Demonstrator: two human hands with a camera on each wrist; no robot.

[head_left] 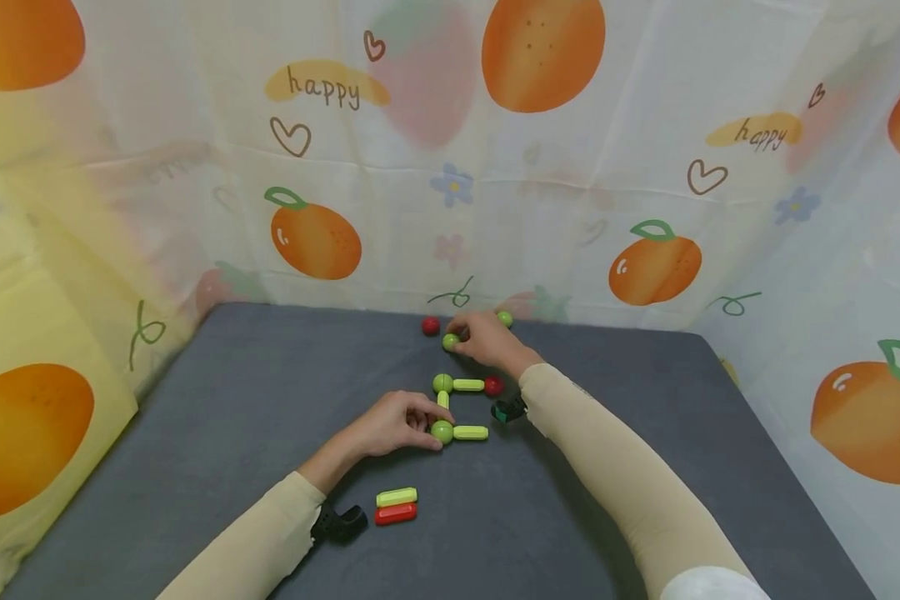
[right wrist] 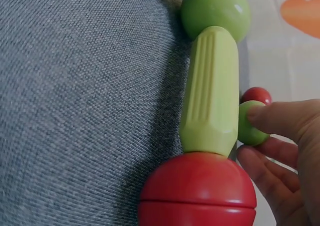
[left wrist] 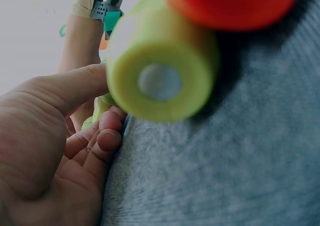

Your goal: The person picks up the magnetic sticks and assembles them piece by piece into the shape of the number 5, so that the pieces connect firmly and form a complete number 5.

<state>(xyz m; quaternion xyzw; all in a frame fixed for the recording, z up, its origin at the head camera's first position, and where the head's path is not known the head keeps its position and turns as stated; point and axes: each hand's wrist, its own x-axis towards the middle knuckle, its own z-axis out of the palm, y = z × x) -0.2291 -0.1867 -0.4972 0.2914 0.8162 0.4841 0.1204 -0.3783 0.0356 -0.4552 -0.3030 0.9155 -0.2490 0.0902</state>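
Observation:
My left hand (head_left: 397,425) grips the near green ball (head_left: 442,432) of a joined figure, thumb in front and fingers behind. From that ball a yellow-green rod (head_left: 471,433) points right, and another rod (head_left: 443,400) runs back to a second green ball (head_left: 442,383). There a third rod (head_left: 468,385) leads to a red ball (head_left: 492,386). Farther back, my right hand (head_left: 487,340) pinches a loose green ball (head_left: 451,342) between thumb and fingers. The right wrist view shows this green ball (right wrist: 251,128) beyond the ribbed rod (right wrist: 210,90).
A loose red ball (head_left: 431,326) and another green ball (head_left: 504,319) lie by the back edge of the grey table (head_left: 270,367). Nearer me, a yellow-green rod (head_left: 396,497) and a red rod (head_left: 396,513) lie side by side. A fruit-printed curtain (head_left: 397,225) hangs behind.

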